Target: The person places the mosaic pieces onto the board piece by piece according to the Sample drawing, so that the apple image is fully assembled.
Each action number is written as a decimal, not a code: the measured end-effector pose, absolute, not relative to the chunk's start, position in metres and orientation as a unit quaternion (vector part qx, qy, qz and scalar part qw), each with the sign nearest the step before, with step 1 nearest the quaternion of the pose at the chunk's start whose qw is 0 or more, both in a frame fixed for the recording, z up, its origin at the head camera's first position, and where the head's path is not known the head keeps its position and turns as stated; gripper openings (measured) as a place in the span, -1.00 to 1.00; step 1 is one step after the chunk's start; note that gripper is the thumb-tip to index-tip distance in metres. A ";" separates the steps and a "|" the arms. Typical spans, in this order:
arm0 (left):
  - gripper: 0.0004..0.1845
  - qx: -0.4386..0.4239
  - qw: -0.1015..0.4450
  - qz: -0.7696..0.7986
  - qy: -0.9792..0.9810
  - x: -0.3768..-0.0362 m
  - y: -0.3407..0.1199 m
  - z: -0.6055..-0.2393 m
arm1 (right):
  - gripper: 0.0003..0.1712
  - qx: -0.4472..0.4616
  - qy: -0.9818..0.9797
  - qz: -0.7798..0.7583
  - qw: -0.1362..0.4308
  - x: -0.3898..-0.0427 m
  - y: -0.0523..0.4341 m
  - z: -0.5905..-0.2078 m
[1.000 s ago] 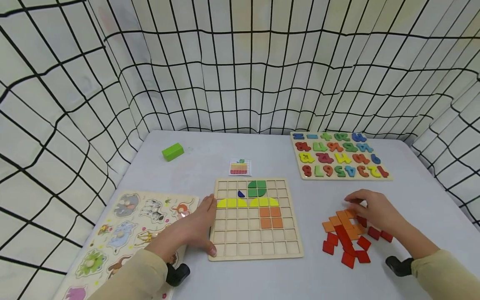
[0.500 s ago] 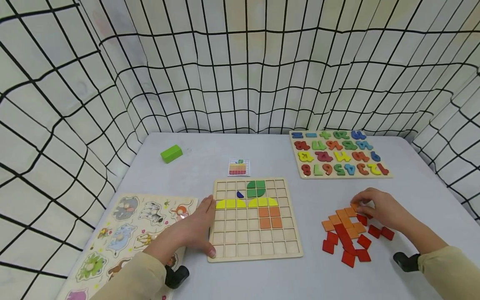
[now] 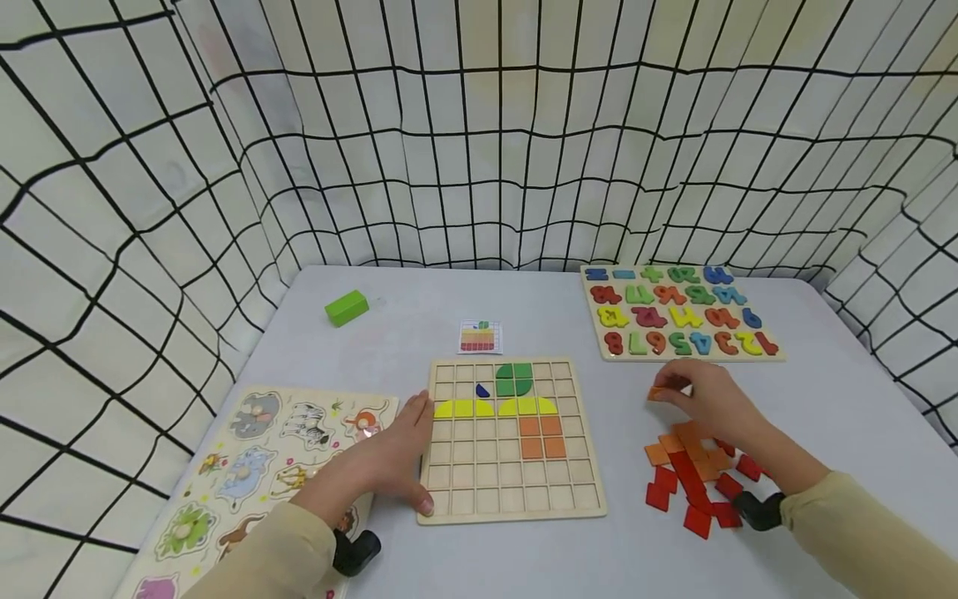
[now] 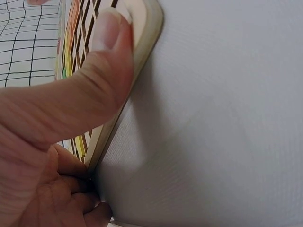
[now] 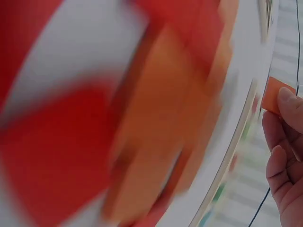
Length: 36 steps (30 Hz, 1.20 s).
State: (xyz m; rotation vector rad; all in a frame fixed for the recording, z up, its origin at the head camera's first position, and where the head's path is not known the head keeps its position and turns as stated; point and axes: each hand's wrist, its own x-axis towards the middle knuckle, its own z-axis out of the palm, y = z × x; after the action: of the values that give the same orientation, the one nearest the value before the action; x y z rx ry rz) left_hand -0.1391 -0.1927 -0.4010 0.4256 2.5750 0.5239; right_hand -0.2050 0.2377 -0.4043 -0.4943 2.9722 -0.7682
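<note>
My right hand (image 3: 714, 403) pinches an orange square tile (image 5: 273, 94) between thumb and fingers, raised above the table to the right of the wooden grid board (image 3: 486, 478). My left hand (image 3: 397, 453) rests along the left edge of that board. Its thumb (image 4: 106, 35) lies on the near left corner of the frame, and its fingers touch the edge farther up. Set in the grid are green pieces (image 3: 514, 380), a small dark blue piece (image 3: 482, 390), yellow pieces (image 3: 464, 408) and a block of orange squares (image 3: 542, 438).
Loose red tiles (image 3: 698, 522) and orange tiles (image 3: 687, 437) lie in a pile under the right forearm. A picture card (image 3: 481, 337) is beyond the grid board. A number puzzle (image 3: 677, 316), a green block (image 3: 347, 308) and an animal puzzle (image 3: 247, 416) surround it; netting encloses the table.
My right hand has lifted an orange tile from the pile and moved left and away from me with it. My left hand has stayed at the board's edge.
</note>
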 end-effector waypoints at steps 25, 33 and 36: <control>0.46 0.163 0.222 0.202 0.940 -0.137 -0.193 -0.400 | -0.95 -0.272 0.908 -0.296 0.116 -0.200 0.061 -0.418; 0.45 0.167 0.218 0.196 0.941 -0.137 -0.193 -0.400 | -0.96 -0.269 0.919 -0.269 0.106 -0.198 0.055 -0.418; 0.46 0.166 0.219 0.198 0.941 -0.137 -0.193 -0.400 | -0.95 -0.273 0.921 -0.259 0.104 -0.197 0.054 -0.417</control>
State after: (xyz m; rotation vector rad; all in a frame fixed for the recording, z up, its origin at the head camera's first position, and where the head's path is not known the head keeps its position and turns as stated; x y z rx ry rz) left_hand -0.1374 -0.1926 -0.4002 0.4603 2.6025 0.5487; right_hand -0.1973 0.0537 -0.4171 -0.8049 2.7148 -0.7642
